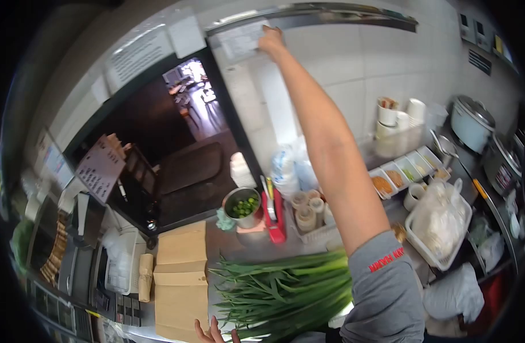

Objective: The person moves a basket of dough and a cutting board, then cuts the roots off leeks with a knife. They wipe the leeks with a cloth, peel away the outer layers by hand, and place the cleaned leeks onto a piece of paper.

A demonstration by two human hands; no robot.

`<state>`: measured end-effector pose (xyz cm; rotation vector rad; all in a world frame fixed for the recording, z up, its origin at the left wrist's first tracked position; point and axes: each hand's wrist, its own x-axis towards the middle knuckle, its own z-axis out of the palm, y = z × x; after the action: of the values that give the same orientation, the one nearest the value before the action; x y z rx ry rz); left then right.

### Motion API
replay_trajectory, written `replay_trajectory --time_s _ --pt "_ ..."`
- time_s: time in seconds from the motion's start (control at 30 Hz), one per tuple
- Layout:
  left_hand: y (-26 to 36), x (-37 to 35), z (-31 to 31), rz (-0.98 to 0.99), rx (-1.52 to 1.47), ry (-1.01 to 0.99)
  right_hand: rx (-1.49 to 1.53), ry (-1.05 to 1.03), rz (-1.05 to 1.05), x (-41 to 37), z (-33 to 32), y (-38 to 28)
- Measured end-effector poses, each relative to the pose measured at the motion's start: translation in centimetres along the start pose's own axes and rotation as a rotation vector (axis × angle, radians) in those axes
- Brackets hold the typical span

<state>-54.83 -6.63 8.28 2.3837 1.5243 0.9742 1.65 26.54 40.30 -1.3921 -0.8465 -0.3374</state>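
Observation:
My right hand (271, 40) is raised high on a stretched arm, up at the metal rail (342, 14) on the wall. Its fingers are closed at the right edge of a printed paper sheet (239, 41) that hangs under the rail. Below it, a long white strip (278, 103) runs down the tiles. Only the fingertips of my left hand (215, 331) show at the bottom edge, spread apart and holding nothing visible. They are close to the leafy ends of a large bunch of green onions (285, 291) lying on the counter. Brown paper (181, 274) lies left of them.
A metal pot (242, 208) with cut greens stands behind the onions, beside a red holder (274, 220). To the right are a condiment tray (408, 171), a white basket (440, 226) with bagged items, and a rice cooker (471, 123). A dark pass-through opening (188, 166) is at left.

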Motion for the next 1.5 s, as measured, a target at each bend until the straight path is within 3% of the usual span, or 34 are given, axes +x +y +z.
replay_trajectory --time_s 0.1,0.13,0.17,0.2,0.23,0.27,0.3,0.37,0.43,0.5,0.63,0.8,0.87,0.93,1.07,1.27,1.37,1.4,1.5 --pt "0.8 0.1 -0.1 0.093 0.025 0.016 -0.252 0.026 -0.151 -4.4 -0.5 1.2" --pt "1.4 0.6 -0.2 0.183 0.038 0.059 -0.335 -0.148 -0.194 -6.1 -0.9 1.4" --pt "1.5 0.4 -0.1 0.274 0.041 0.102 -0.222 -0.146 -0.459 -8.8 -0.3 3.6" --pt "-0.5 -0.5 1.1 0.143 -0.288 -0.027 -0.120 -0.162 -0.724 -11.7 0.0 5.4" --pt "-1.1 -0.5 1.0 0.202 -0.271 -0.059 -0.021 -0.747 -0.483 -17.6 -6.6 0.5" --pt "-1.0 -0.6 0.6 0.253 -0.246 -0.085 0.120 -1.135 -0.171 -21.5 -8.8 -0.3" --pt "-0.7 -0.9 0.1 0.299 -0.219 -0.094 0.102 -1.392 -0.191 -24.8 -9.8 0.0" --pt "-0.3 -1.5 -0.7 0.357 -0.235 -0.104 -0.078 -1.705 -0.559 -31.6 -15.4 -1.7" --pt "-1.4 -2.2 -1.3 0.429 -0.285 -0.166 -0.196 -1.722 -0.459 -37.2 -24.2 -6.4" --pt "-2.4 -3.3 -1.3 0.440 -0.349 -0.216 -0.150 -1.612 -0.297 -41.3 -30.9 -8.8" --pt "-2.4 -5.2 -0.2 0.493 -0.439 -0.360 -0.044 -1.167 -0.063 -48.4 -42.4 -11.4" --pt "1.6 -7.0 2.3 0.673 -0.582 -0.583 -0.226 -0.742 0.397 -60.1 -52.0 -8.7" --pt "4.2 -7.6 3.3 0.798 -0.622 -0.655 -0.397 -0.732 0.509 -65.0 -54.5 -7.0" --pt "6.6 -8.4 5.0 0.966 -0.675 -0.758 -0.501 -0.873 0.794 -67.1 -56.7 -7.6" --pt "12.0 -10.0 9.7 1.260 -0.749 -0.887 -0.634 -0.680 0.831 -68.8 -61.2 -7.7" --pt "20.4 -12.4 13.5 1.272 -0.809 -0.896 -0.672 -0.573 0.819 -66.4 -67.0 -3.7" --pt "22.4 -13.7 14.9 1.245 -0.774 -0.894 -0.362 -0.249 0.757 -64.7 -68.3 4.5" --pt "22.8 -14.0 15.3 1.245 -0.758 -0.896 -0.224 -0.010 0.716 -63.0 -67.4 5.7" --pt "23.2 -14.7 16.1 1.183 -0.704 -0.961 -0.032 0.368 0.842 -58.5 -66.7 12.4"
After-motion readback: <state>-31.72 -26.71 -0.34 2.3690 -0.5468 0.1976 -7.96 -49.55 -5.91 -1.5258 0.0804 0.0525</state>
